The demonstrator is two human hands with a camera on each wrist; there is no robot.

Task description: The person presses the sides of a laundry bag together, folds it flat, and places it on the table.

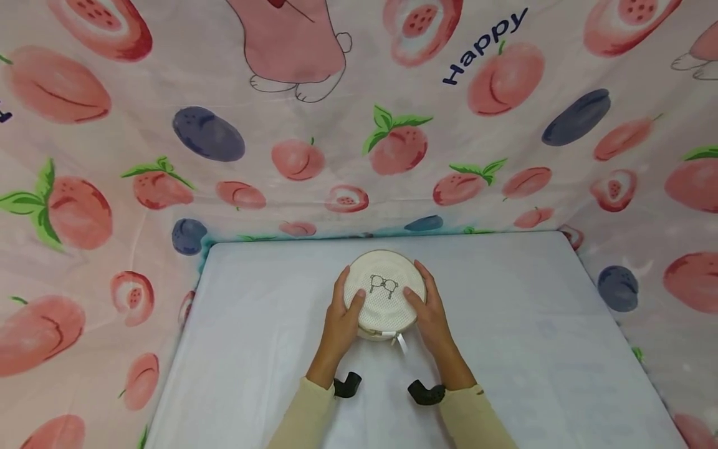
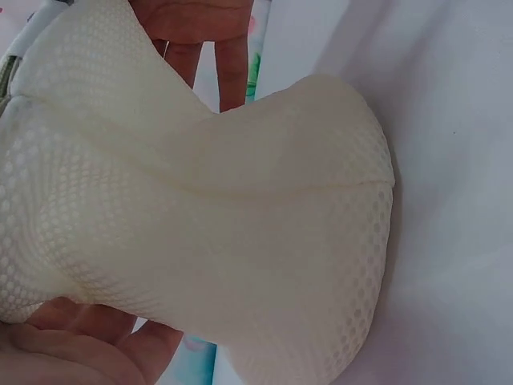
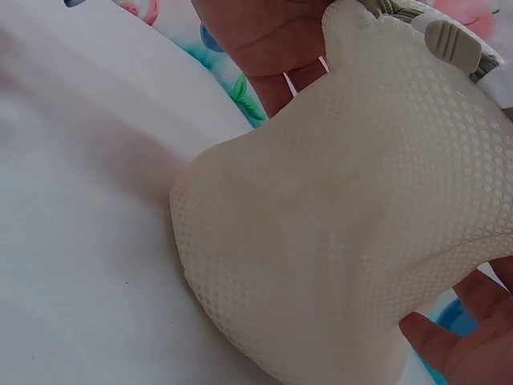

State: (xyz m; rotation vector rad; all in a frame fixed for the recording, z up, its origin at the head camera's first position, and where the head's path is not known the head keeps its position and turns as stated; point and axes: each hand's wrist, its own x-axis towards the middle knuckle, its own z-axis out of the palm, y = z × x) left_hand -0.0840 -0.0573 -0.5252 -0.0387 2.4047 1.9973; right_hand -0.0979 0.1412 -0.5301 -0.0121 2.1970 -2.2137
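Observation:
A cream mesh laundry bag (image 1: 386, 305), round on top, is held between both hands over the white table. Its top carries a dark line drawing like a pair of glasses or a bra. Along the near rim runs a zipper with a pale pull tab (image 1: 401, 343). My left hand (image 1: 343, 315) grips the left side, thumb on top. The right hand (image 1: 430, 315) grips the opposite side the same way. Both wrist views show the soft mesh body (image 2: 264, 216) sagging and creased below the rim, its lower end at or close to the table; contact is unclear.
A white-covered table (image 1: 252, 299) spreads around the hands. Peach-patterned cloth (image 1: 336, 143) rises behind it and along both sides. Black curved pieces (image 1: 348, 385) sit at the inner sides of both wrists, near the beige sleeves (image 1: 305, 411).

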